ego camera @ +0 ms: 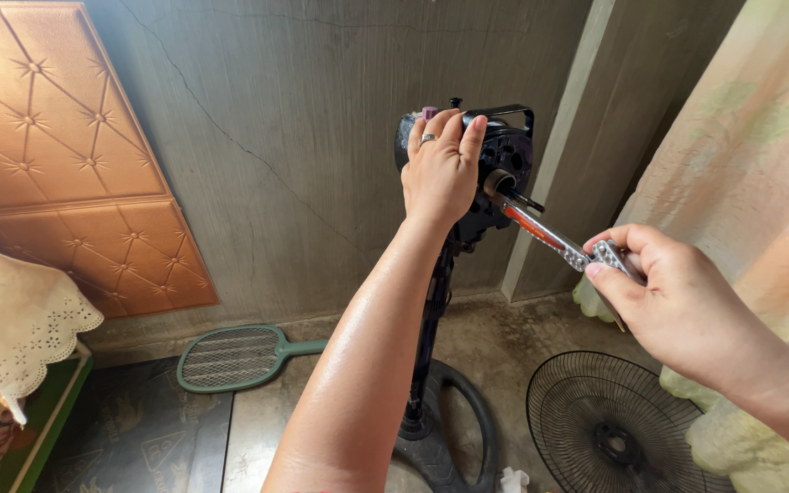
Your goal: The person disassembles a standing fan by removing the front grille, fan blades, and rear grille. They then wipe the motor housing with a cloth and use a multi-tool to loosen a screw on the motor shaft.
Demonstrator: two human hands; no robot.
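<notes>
I see the fan motor (495,164), black, atop its stand (431,338) near the grey wall (303,137). My left hand (440,173) is closed over the motor's top and back, fingers wrapped on the housing. My right hand (678,301) pinches the handle of a tool (550,236), whose red-and-silver shaft slants up to the motor's shaft end. Below right, a fan grille (609,429) lies on the floor; a green swatter (230,358) lies by the wall, left of the stand.

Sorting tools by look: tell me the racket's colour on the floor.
Pale green racket, seen in the head view.
</notes>
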